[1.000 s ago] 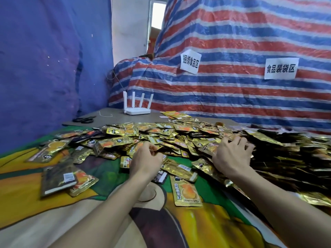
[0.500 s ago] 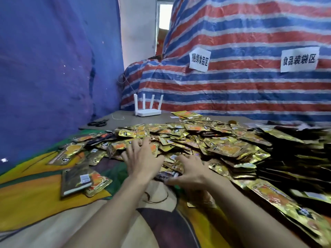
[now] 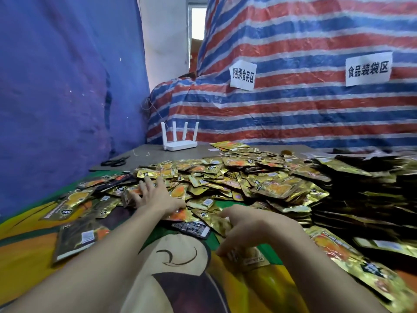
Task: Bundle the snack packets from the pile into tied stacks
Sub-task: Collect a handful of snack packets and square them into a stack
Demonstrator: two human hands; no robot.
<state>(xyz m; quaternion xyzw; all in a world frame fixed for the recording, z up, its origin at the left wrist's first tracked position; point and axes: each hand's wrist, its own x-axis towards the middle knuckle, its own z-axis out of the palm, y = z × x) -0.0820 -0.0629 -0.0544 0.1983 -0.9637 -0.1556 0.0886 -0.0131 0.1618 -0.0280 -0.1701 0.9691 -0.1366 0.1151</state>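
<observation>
I see right hand [image 3: 244, 231] pulled back from pile [image 3: 259, 181] toward me, fingers curled on packet [image 3: 252, 258] beneath palm. Left hand [image 3: 155, 196] now flat, fingers spread, pressing pile edge ahead of it. Gathering underway; no stack, no tie yet.

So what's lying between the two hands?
In the head view, a dark packet lies between the left hand and the right hand, with gold snack packets around it, on the printed cloth.
</observation>
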